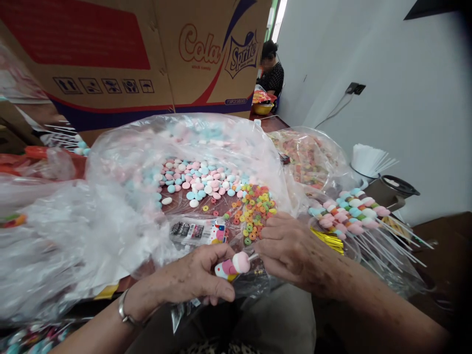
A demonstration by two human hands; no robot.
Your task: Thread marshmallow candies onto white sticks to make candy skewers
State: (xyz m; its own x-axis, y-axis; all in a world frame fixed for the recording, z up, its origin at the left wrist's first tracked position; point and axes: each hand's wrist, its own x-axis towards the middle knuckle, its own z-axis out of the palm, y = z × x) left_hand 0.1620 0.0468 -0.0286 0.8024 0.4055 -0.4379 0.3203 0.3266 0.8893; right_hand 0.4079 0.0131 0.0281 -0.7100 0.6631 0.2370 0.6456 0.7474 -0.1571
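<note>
My left hand [195, 278] has its grip closed around a candy skewer [233, 265], pink and white pieces stacked near the middle, close to me. My right hand [291, 248] pinches the skewer's thin stick end, fingers curled, just right of the candy. Both wrists come in from near side, over the open plastic bag [121, 196] of pastel candies [199, 179] and fruit rings [254, 209]. Finished skewers [354, 211] lie right.

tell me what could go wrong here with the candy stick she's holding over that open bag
The candies sit near the stick's end, pinched between the left hand and right hand; a slip could push them off. The loose ring candies lie close by the right hand and could get scattered. The finished sticks are piled beside the right wrist and might be knocked.
</note>
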